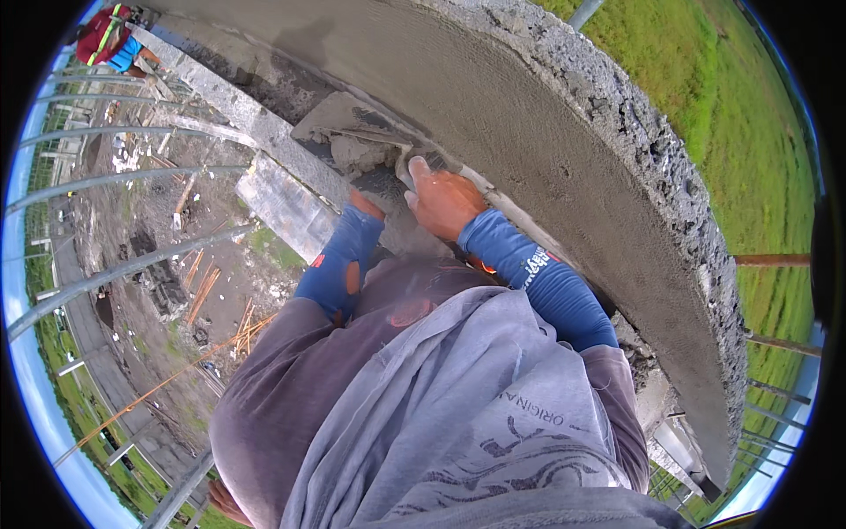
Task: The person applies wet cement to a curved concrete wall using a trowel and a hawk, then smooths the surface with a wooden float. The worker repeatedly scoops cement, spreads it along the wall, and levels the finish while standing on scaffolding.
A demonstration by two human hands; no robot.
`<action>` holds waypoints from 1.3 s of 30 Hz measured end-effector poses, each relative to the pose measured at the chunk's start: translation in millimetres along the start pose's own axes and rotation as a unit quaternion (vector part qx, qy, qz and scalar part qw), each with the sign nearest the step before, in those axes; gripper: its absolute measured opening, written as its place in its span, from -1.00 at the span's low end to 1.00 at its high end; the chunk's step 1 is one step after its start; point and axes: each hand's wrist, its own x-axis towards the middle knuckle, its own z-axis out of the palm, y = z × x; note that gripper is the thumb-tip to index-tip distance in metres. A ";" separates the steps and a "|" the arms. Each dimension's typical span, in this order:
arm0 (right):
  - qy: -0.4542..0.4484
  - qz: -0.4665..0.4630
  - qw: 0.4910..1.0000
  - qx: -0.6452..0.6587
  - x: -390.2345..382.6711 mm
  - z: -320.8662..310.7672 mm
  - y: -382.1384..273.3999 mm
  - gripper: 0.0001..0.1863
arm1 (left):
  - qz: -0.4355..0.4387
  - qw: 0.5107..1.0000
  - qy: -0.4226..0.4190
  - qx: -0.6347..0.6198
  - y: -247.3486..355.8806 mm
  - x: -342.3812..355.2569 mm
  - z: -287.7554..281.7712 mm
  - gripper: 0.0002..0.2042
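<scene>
My right hand [441,198] is closed on the handle of a metal trowel [379,119], which carries a lump of wet grey mortar [352,152]. The trowel is beside the base of a curved, plastered concrete wall [573,141] with a rough top. My left hand [368,204] is at the inner edge of a narrow grey plank [264,132], to the left of my right hand and below the trowel; its fingers are mostly hidden, so I cannot tell how it is shaped.
Another person [110,44] in red is at the upper left. Curved metal bars [115,174] cross the left side above ground with scattered timber [203,291]. A pale panel [278,212] lies left of my arms. Grass [758,132] and rusty bars [775,260] show beyond the wall.
</scene>
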 end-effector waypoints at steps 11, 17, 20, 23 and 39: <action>0.054 0.023 0.995 0.081 -67.4 -8.3 94.6 -0.51 | -0.021 0.964 -0.164 0.208 31.0 29.0 -42.5 -0.40; -0.016 0.239 0.970 0.028 -161.7 46.7 170.6 -0.41 | 0.106 0.986 0.073 0.110 59.4 14.2 -32.8 -0.41; -0.055 0.313 0.948 -0.012 -184.9 77.2 191.6 -0.40 | -0.128 0.918 -0.181 -0.329 79.8 19.4 -45.0 -0.36; -0.038 0.354 0.935 -0.012 -184.5 101.2 204.6 -0.40 | 0.132 0.973 -0.060 0.182 94.8 33.1 -55.4 -0.36; 0.115 0.340 0.932 0.049 -194.0 79.7 200.3 -0.43 | 0.059 0.974 -0.148 0.163 107.9 55.4 -70.0 -0.40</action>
